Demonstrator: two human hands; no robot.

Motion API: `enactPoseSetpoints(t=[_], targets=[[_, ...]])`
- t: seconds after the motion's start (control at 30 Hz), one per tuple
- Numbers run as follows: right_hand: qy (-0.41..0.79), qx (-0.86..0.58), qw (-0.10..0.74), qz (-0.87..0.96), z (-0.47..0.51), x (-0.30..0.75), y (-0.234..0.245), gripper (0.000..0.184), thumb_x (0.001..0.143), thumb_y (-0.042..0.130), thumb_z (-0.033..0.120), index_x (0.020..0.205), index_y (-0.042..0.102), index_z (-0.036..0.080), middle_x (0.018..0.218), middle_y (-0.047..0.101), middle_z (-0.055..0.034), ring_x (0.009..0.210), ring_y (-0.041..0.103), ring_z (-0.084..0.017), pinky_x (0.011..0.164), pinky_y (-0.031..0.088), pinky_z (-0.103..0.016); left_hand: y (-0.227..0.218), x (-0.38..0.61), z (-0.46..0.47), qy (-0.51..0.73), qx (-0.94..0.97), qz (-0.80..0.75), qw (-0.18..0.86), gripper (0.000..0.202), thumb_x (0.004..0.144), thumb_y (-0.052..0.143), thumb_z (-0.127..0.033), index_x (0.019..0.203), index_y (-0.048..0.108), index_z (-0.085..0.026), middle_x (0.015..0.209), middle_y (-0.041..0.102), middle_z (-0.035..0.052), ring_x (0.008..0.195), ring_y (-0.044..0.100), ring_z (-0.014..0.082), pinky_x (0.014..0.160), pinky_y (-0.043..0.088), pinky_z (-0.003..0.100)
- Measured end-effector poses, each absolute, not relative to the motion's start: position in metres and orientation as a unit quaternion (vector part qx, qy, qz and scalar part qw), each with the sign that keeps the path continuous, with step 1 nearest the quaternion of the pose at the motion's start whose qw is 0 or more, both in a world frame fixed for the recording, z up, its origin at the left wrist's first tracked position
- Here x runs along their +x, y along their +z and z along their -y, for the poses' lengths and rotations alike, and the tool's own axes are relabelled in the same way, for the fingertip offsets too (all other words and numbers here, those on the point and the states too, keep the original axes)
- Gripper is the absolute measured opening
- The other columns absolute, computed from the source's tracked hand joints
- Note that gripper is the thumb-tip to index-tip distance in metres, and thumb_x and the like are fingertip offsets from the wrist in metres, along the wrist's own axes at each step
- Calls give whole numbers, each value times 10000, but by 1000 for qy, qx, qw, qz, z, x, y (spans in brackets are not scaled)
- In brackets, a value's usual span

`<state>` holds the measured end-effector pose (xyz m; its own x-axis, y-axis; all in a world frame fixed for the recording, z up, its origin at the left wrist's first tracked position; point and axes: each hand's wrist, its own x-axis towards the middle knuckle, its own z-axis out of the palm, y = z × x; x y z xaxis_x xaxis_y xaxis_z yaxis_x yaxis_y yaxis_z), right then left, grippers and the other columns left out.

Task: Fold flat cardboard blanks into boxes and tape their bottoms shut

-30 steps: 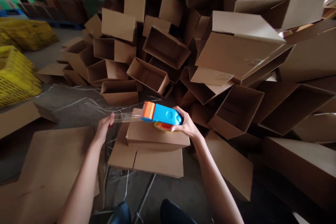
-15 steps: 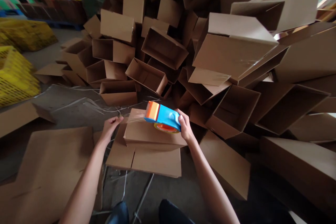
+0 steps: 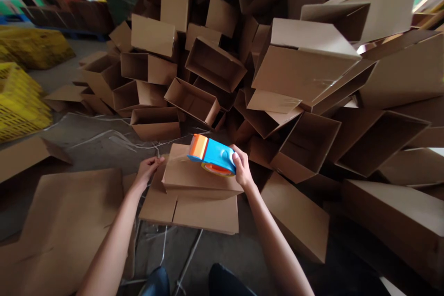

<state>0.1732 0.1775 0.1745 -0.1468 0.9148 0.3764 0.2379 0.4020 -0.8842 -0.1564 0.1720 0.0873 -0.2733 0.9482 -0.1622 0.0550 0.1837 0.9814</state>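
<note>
Right hand (image 3: 241, 169) grips the tape dispenser (image 3: 212, 153) over the box (image 3: 194, 179); left hand (image 3: 147, 169) pinches the tape (image 3: 175, 159) at its edge (strip barely started).

Tape roll (image 3: 218, 169) mostly under dispenser (image 3: 212, 151); yellow crate (image 3: 19, 106), perhaps stacked, cropped

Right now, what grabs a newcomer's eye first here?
The bright blue and orange tape dispenser, gripped in the right hand over a small cardboard box at centre, stands out; the left hand rests at that box's left edge. Behind rises a jumbled pile of open cartons, with yellow crates at far left.
</note>
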Motion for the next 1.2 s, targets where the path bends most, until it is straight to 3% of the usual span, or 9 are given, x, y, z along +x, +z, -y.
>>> enactPoseSetpoints(t=[0.6,1.2], targets=[[344,-437,483,677,-176,172,177,574,891,379,771,718,464,230,659,375,12,619,356,-164,581,289,-319,72,-147,-168,457,397,-594,530,662,482,728,-835,582,598,-194,498,545,-14,514,535,172,502,354,270],[346,-437,479,678,-177,173,174,549,905,397,747,715,447,234,666,373,13,623,362,-164,573,302,-320,59,-139,-173,473,349,-583,561,701,388,759,-844,593,651,-183,534,638,36,512,586,196,528,410,292]])
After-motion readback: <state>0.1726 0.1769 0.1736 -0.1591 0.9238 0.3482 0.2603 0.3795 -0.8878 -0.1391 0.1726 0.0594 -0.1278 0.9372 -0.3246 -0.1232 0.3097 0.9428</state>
